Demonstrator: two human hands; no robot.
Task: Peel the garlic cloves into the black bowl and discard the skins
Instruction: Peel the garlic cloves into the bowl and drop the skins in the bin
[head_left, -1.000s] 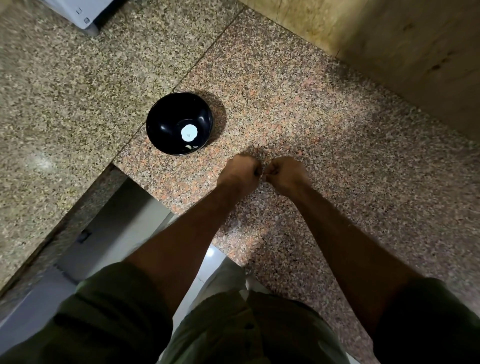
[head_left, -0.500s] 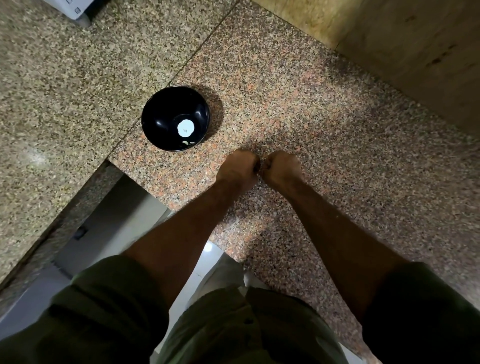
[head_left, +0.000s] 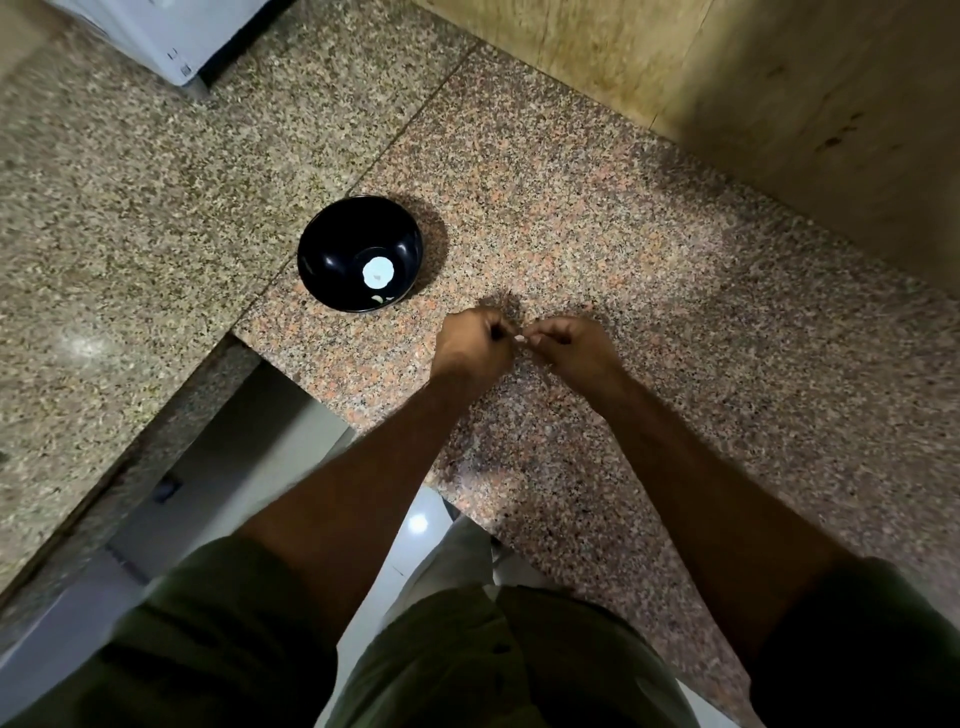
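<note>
The black bowl (head_left: 332, 249) stands on the speckled granite counter (head_left: 649, 270), left of my hands. A bright white reflection shows on its bottom, and a small pale piece (head_left: 382, 299) lies near its front rim. My left hand (head_left: 470, 345) and my right hand (head_left: 571, 348) are close together above the counter, fingers curled. Between their fingertips shows a small white bit of a garlic clove (head_left: 518, 338), pinched from both sides. Most of the clove is hidden by my fingers.
A white appliance (head_left: 171, 31) sits at the far left corner. A tan wall (head_left: 779, 104) bounds the counter at the back right. The counter's edge drops to a pale floor (head_left: 249, 467) below my left arm.
My hands have drawn slightly apart, so a white bit of garlic shows between them. The view has shifted, so the bowl sits a little lower in the frame.
</note>
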